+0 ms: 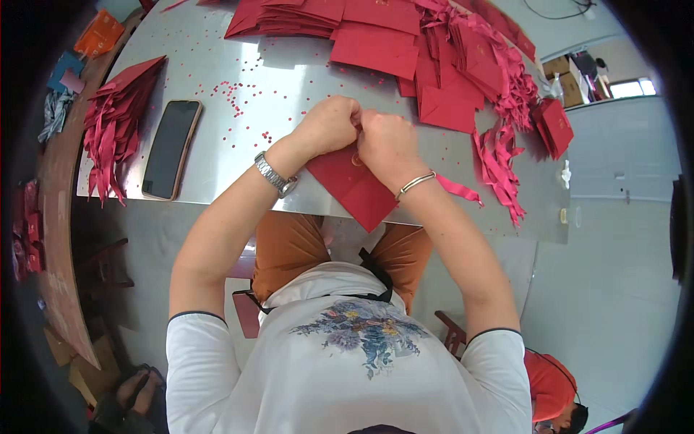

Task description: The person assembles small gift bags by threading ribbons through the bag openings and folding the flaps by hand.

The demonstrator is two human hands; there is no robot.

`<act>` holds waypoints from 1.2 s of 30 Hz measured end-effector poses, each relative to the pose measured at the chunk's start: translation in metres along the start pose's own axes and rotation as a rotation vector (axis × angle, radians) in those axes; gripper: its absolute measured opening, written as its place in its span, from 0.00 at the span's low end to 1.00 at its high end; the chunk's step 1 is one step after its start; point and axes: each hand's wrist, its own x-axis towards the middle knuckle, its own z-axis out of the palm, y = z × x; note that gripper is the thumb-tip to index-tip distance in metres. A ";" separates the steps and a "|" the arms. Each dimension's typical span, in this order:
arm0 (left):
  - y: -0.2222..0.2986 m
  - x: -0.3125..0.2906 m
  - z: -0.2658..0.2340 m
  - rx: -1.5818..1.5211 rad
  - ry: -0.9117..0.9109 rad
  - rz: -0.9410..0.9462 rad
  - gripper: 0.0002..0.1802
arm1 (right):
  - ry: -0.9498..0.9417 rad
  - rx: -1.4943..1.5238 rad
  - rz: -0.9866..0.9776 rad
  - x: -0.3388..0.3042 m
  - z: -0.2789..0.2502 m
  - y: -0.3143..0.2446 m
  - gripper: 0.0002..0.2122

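Observation:
A red paper bag (359,194) lies flat at the near edge of the metal table, its lower corner jutting over the edge. Both my hands are closed over its upper part, knuckles nearly touching. My left hand (329,124), with a watch on the wrist, pinches at the bag's top edge. My right hand (389,147), a bracelet on its wrist, is curled onto the bag beside it. The fingertips are mostly hidden. From under my right wrist a pink ribbon (460,190) trails out to the right.
Stacked red bags (376,47) spread across the far side, with loose pink ribbons (500,166) at the right. On the left lie a phone (172,148) and a ribboned bag pile (119,116). Small red paper dots (235,98) dot the table. A person in red (553,387) is at lower right.

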 end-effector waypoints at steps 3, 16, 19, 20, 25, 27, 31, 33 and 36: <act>0.003 -0.003 0.000 -0.089 0.001 0.022 0.10 | 0.053 0.026 0.105 0.006 0.005 0.014 0.10; -0.009 -0.017 -0.009 -0.250 -0.006 0.014 0.09 | 0.056 0.549 -0.019 -0.011 -0.006 0.020 0.12; 0.002 -0.020 -0.019 -0.320 -0.088 -0.047 0.08 | 0.045 0.536 0.041 -0.018 -0.012 0.018 0.11; 0.005 -0.019 -0.021 -0.302 -0.139 -0.041 0.07 | 0.058 0.578 0.052 -0.019 -0.011 0.018 0.11; 0.001 -0.016 -0.016 -0.164 -0.129 0.134 0.07 | 0.095 0.625 0.044 -0.024 -0.011 0.021 0.11; -0.005 -0.014 -0.010 -0.110 -0.096 0.251 0.07 | 0.067 0.690 0.071 -0.025 -0.013 0.021 0.11; 0.002 -0.019 -0.004 0.192 -0.005 0.460 0.05 | 0.027 0.749 0.098 -0.032 -0.012 0.025 0.11; 0.004 -0.021 -0.004 0.233 -0.026 0.419 0.05 | 0.016 0.708 0.075 -0.036 -0.012 0.027 0.14; -0.003 -0.025 -0.005 0.323 0.016 0.395 0.06 | 0.012 0.593 0.007 -0.039 -0.005 0.028 0.20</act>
